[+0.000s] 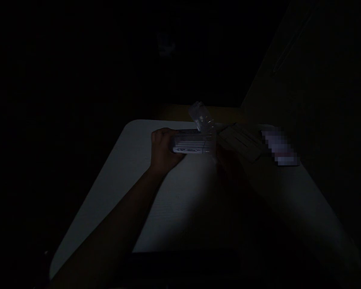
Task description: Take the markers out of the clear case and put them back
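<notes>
In dim light, my left hand (pixel 162 148) is wrapped round the left end of a clear plastic case (pixel 209 140) above a white table. Long, slim white pieces (pixel 188 150) lie stacked inside it, the lowest with small print that is too dark to read. From the top of the case, a clear plastic flap (pixel 201 116) stands up, bent and shiny. My right hand (pixel 228 162) is by the case's right end, deep in shadow. Its fingers are too dark to make out.
The white table (pixel 108 192) has rounded corners and narrows toward the back. Right of the case lies a dark flat object (pixel 243 140), possibly packaging. A blurred-out pale rectangle (pixel 279 146) rests near the right edge. Beyond the table, nearly everything is black.
</notes>
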Demonstrator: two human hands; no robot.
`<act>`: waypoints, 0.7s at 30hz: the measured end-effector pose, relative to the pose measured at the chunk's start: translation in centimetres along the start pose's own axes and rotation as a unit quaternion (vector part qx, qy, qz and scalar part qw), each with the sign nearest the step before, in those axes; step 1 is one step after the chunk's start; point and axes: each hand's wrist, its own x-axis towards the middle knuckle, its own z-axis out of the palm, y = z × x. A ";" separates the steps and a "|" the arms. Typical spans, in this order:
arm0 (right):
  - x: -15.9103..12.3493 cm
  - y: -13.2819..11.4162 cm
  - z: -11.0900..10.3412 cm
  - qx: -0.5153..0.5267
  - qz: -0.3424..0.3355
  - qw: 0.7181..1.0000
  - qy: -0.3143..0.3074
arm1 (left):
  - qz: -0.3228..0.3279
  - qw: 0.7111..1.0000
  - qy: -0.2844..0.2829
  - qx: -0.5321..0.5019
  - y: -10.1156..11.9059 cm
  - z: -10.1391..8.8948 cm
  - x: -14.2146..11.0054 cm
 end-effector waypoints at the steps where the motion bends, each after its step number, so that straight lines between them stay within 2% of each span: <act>1: 0.1 0.0 -0.1 0.001 0.000 1.000 -0.002 | 0.001 1.000 0.000 -0.001 0.0 0.0 0.0; 4: 0.4 0.2 -0.8 0.010 0.009 1.000 0.013 | 0.005 1.000 0.009 -0.004 0.0 0.0 0.0; 9: 0.9 3.3 -2.1 -0.053 0.061 0.988 0.129 | 0.025 0.999 0.023 -0.012 0.1 -0.1 0.1; 12: 1.0 6.0 -2.4 -0.107 0.078 0.986 0.098 | 0.023 1.000 0.020 -0.006 0.1 -0.1 0.1; 15: 0.9 7.7 -2.3 -0.149 0.099 0.982 0.056 | 0.018 1.000 0.018 -0.007 0.1 -0.1 0.1; 21: 0.4 7.1 -2.7 -0.203 0.130 0.971 0.006 | 0.028 0.999 0.017 -0.006 -0.1 0.0 0.0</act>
